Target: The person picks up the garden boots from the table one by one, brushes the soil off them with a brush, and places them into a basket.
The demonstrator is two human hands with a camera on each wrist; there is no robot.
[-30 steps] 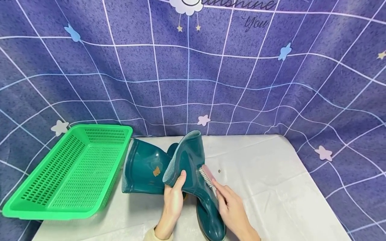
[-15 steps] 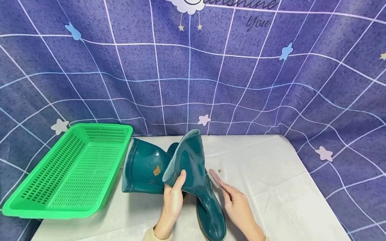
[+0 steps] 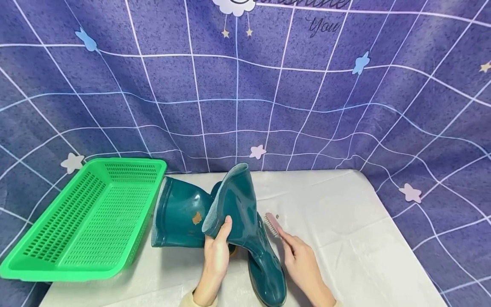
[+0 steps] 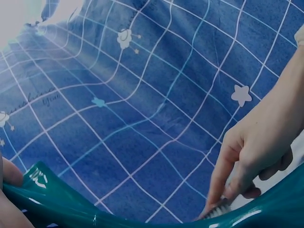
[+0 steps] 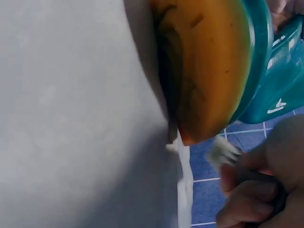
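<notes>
A teal rubber boot (image 3: pixel 239 209) is tilted on the table, its toe toward the front edge. My left hand (image 3: pixel 216 256) grips its shaft at the opening, thumb on the outside. In my right hand (image 3: pixel 303 262) is a pink brush (image 3: pixel 273 224) with pale bristles, held by its handle beside the boot's ankle; whether the bristles touch the boot I cannot tell. The second boot (image 3: pixel 180 213) lies on its side to the left, with a brown dirt patch (image 3: pixel 197 218) on its shaft. An orange-brown sole (image 5: pixel 209 71) shows in the right wrist view.
A green perforated plastic basket (image 3: pixel 92 221) stands at the left, close to the lying boot. White cloth covers the table (image 3: pixel 345 221). A small brown crumb (image 3: pixel 277 216) lies by the brush head. Behind hangs a blue gridded curtain (image 3: pixel 245 85).
The brush has moved off the boot's shaft, down and to the right, toward the ankle side. My left hand keeps its grip, and both boots stay about where they were.
</notes>
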